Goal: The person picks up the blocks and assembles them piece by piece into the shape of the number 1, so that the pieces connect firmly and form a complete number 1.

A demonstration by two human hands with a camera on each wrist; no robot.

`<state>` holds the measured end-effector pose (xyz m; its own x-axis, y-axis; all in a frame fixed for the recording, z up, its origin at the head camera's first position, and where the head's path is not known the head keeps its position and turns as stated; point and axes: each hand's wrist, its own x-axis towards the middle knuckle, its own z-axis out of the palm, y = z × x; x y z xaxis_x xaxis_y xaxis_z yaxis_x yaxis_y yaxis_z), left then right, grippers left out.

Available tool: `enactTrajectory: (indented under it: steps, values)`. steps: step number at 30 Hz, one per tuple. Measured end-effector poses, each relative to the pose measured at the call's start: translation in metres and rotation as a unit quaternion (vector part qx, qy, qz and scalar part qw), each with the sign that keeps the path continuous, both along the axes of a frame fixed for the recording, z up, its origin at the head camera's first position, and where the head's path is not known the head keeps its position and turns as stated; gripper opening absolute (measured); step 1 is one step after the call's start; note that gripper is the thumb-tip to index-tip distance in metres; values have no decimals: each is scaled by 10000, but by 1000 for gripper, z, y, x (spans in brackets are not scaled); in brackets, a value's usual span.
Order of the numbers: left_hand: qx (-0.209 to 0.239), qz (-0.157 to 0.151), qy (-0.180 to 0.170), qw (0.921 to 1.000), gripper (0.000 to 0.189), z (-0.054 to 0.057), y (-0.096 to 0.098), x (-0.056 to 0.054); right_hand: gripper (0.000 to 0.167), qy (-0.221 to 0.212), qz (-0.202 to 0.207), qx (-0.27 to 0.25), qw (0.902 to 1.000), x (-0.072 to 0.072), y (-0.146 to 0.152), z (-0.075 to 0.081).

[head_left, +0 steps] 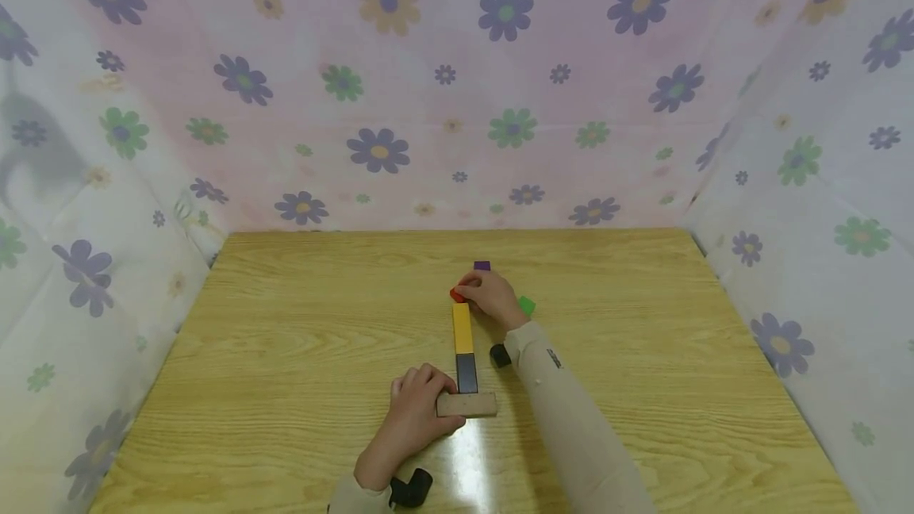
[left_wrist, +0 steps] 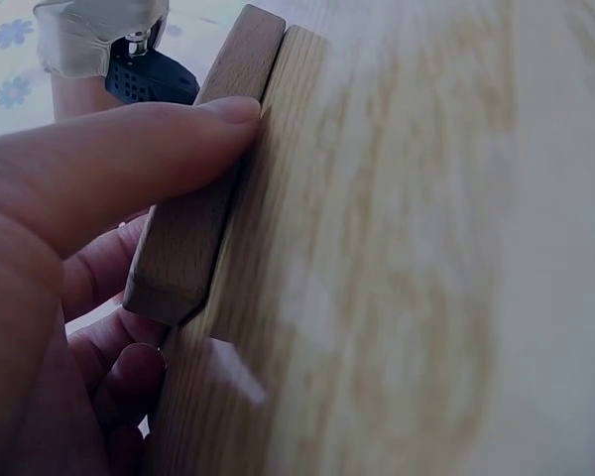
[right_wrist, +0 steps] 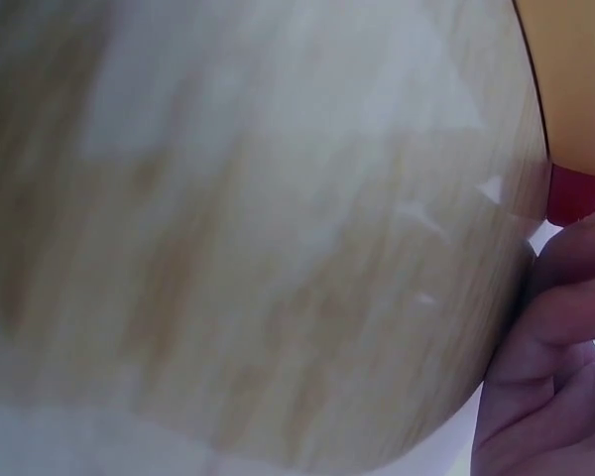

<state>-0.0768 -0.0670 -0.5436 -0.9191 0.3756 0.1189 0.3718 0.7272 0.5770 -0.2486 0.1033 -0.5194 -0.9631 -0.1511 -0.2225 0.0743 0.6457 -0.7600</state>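
A left hand [head_left: 417, 411] grips a wooden block [head_left: 477, 404] between thumb and fingers, while farther ahead the right hand [head_left: 491, 296] pinches a red block [head_left: 455, 294] at its fingertips, where too hard a push could skew the yellow block [head_left: 462, 328] and dark grey block [head_left: 466, 373] between the hands.

A wood-grain bench [head_left: 286, 324] carries a crosswise wooden block [head_left: 474, 405], then a grey block [head_left: 466, 373], yellow block [head_left: 462, 329] and red block [head_left: 455, 293] in line; purple block [head_left: 481, 266], green block [head_left: 527, 305] nearby.
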Motion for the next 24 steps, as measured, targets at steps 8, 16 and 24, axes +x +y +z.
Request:
enactTrajectory:
  steps: [8,16,24]
  values:
    - [-3,-15,-50,10000,33,1,0,-1,28,-4,-275,-68,9996,-2,-1,-1]
    - [5,-8,-14,10000,33,3,0,-1,29,-54,-391,-249,9989,-4,0,-4]
    - [-1,-8,-121,9999,33,2,0,0,29,-49,-395,-257,9989,-2,0,-7]
